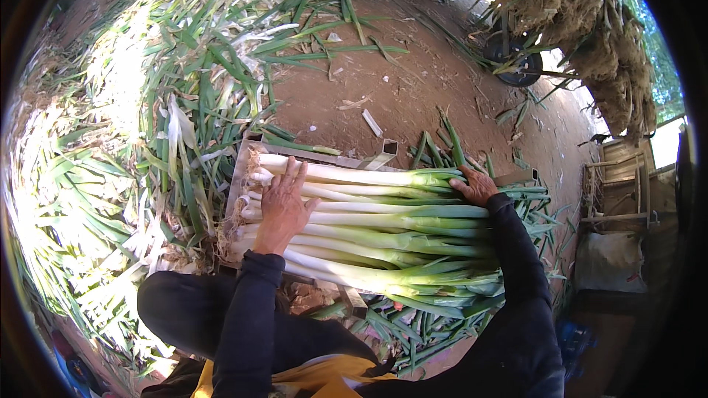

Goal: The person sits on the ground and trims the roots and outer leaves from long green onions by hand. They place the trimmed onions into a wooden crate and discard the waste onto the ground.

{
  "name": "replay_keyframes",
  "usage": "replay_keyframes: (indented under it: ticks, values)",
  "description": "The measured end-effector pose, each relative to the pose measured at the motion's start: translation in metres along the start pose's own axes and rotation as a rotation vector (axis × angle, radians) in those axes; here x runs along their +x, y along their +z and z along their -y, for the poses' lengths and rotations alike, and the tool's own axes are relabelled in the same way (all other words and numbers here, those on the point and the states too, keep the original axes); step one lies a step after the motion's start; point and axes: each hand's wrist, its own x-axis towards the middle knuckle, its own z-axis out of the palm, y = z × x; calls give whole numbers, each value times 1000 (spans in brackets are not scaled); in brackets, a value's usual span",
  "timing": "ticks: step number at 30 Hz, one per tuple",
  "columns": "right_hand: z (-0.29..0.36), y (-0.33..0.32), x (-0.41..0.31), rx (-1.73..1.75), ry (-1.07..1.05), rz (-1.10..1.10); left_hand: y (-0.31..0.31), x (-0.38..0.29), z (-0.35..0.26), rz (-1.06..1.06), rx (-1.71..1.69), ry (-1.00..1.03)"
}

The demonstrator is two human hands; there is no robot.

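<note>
A layer of long green onions (359,235) lies side by side on a low metal frame (237,177), white stems and roots to the left, green leaves to the right. My left hand (286,207) rests flat on the white stems near the root end, fingers spread, its tips over the farthest onion (354,173). Across the green part of that same onion, my right hand (477,186) is closed at the far edge, thumb on the near side; its fingertips are partly hidden. Trimmed roots (224,237) hang at the frame's left end.
Stripped leaves (193,66) cover the ground in a broad heap at left. Cut green tops (420,331) lie below the frame. Square tube ends (390,147) stick out from it. At upper right, a wheeled cart (514,61) carries rooted onions (586,27).
</note>
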Motion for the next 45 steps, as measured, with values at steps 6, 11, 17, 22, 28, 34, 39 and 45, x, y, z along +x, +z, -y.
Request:
replay_keyframes:
  ticks: [6, 11, 17, 22, 28, 34, 39, 45]
  values:
    - [52, -17, -2, -237, -308, -173, -3, -1, -2, 25, -16, -24]
    - [82, -14, 3, -53, -421, -170, -4, 0, -2, 52, -16, -33]
    - [91, -22, 29, -124, -355, 26, -1, -1, 1, 12, -96, 2]
    - [101, -23, 24, -107, -365, -34, 1, -2, 2, -1, -50, 13]
    - [101, -20, 15, -190, -332, 9, -2, -5, 2, -1, -66, 19]
    - [94, -10, 24, -115, -334, 94, -2, -3, 1, -4, -65, 10]
    - [97, 0, 12, -80, -423, -72, -2, -4, 0, -29, -25, 5]
    - [91, 11, 18, -128, -426, -39, 1, -3, 1, -35, -46, 4]
